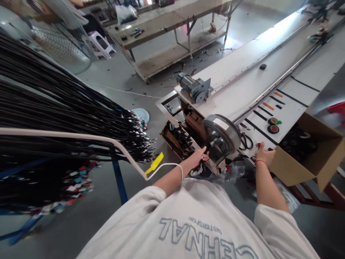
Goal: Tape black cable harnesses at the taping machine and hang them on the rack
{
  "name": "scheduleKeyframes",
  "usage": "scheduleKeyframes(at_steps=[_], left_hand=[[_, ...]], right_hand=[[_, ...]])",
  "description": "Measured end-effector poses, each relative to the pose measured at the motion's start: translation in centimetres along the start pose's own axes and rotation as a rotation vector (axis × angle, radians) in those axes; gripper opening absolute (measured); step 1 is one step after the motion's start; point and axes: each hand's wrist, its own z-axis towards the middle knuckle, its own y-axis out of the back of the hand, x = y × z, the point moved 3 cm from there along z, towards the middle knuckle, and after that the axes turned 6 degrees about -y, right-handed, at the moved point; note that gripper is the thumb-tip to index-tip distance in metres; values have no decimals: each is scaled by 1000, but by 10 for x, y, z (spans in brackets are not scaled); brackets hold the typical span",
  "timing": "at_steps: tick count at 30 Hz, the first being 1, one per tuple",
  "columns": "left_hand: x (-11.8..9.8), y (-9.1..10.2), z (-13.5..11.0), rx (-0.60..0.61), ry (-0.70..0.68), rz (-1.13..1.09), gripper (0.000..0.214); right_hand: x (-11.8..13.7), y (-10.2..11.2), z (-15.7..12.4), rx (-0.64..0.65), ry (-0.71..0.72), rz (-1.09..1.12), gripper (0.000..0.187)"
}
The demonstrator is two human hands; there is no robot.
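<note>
Wheel (221, 133): mounted at the near end of the white bench (237, 97), standing on edge, with a label on its rim. Left hand (202, 155): at the lower side of the wheel, fingers curled; whether they close on a handle cannot be told. Right hand (265, 156): at the near bench edge, beside the box (293, 166), fingers partly bent, a fingertip at the red button (259, 145); whether the button is pressed, or anything is grasped, cannot be told.

Progress: both hands are in position, so work at the wheel appears to be under way. The amount done and the amount left cannot be determined from this view.

Surface: a motor (190, 86) sits at the far corner of the bench end. A rail (265, 86) runs lengthwise. Dark and orange strips (268, 106) lie along the near side, close to two round pieces (273, 128). The box holds black parts.

Room: black cables (81, 104) hang in a thick bundle at left. Beyond the bench stand a table (151, 37) with a lower shelf and a white stool (101, 45). Scraps litter the grey floor (118, 81).
</note>
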Motion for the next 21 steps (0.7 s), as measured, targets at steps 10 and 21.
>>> scheduleKeyframes(at_steps=[10, 21], left_hand=[[-6, -6, -9, 106, 186, -321, 38], [-11, 16, 25, -39, -122, 245, 36]], right_hand=[[0, 5, -1, 16, 16, 35, 72], [198, 12, -113, 1019, 735, 105, 48]])
